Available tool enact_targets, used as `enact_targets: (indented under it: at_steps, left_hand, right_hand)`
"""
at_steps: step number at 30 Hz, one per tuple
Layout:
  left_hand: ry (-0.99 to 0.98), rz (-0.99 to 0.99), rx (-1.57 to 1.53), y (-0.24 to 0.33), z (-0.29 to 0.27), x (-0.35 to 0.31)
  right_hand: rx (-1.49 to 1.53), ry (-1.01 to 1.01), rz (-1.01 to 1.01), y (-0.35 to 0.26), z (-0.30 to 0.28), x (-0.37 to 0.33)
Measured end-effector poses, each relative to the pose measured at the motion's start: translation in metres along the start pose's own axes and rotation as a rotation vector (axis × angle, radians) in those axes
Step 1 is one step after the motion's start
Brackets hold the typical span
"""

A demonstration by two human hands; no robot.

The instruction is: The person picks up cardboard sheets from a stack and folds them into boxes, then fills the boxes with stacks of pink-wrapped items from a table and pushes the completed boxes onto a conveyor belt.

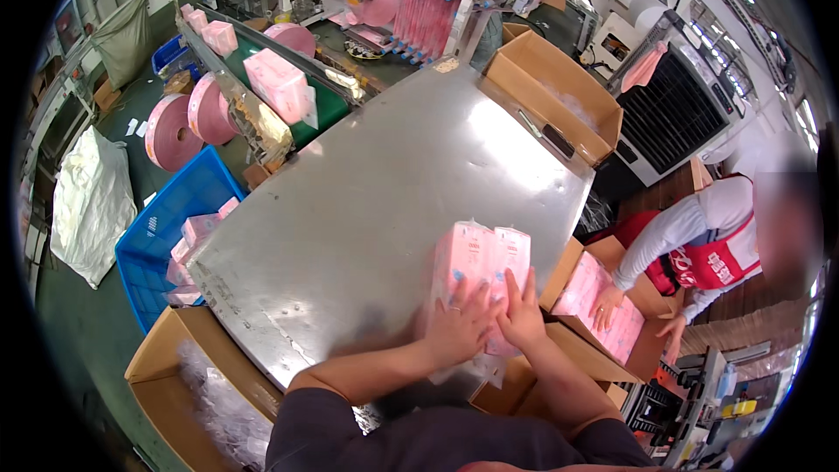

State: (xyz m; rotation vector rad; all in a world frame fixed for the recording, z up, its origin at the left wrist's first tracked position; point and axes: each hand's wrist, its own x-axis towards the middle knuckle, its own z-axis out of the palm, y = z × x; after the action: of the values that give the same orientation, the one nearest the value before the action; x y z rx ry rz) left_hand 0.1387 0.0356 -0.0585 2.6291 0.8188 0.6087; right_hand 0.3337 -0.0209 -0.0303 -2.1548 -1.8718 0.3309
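Note:
Two pink-and-white plastic-wrapped tissue packs stand side by side at the near edge of the metal table. My left hand [461, 323] lies with spread fingers on the lower part of the left pack [468, 249]. A ring shows on one of its fingers. On the right pack [513, 249] rests my right hand [523, 315], its fingers stretched upward along the wrap. Neither hand's fingers wrap around a pack. Clear film hangs loose below the packs, near my body.
The steel table [376, 175] spreads ahead. Around it stand a carton of clear bags [157, 367], a blue crate of packs [131, 249] and a far open carton [516, 70]. A green conveyor [323, 109] carries packs. A co-worker [699, 245] at right reaches into a packed carton [568, 253].

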Motion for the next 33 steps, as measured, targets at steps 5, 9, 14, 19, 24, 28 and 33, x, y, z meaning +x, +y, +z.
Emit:
enact_targets:
  at_steps: [5, 9, 14, 19, 24, 28, 33]
  left_hand:
    - [0.038, -0.285, 0.036, -0.047, -0.042, 0.042]
    - [0.180, -0.621, 0.193, -0.165, -0.103, 0.126]
    - [0.030, -0.813, 0.309, -0.285, -0.129, 0.116]
    - [-0.077, -0.547, 0.189, -0.206, -0.086, 0.073]
    - [-0.214, -0.125, 0.173, -0.023, -0.056, -0.043]
    - [-0.261, -0.136, 0.106, 0.032, -0.062, -0.068]
    - [-0.260, -0.239, 0.108, 0.044, -0.066, -0.065]
  right_hand:
    - [-0.240, -0.103, -0.028, -0.042, -0.016, -0.003]
    - [-0.261, -0.178, -0.048, -0.048, -0.017, 0.001]
    - [-0.245, -0.173, -0.110, -0.047, -0.018, 0.005]
    - [-0.213, -0.178, -0.074, -0.039, -0.023, 0.008]
    - [-0.245, -0.186, -0.091, -0.034, -0.017, -0.001]
    - [-0.224, -0.243, -0.092, -0.028, -0.027, -0.037]
    - [-0.247, -0.263, -0.082, -0.027, -0.027, -0.052]
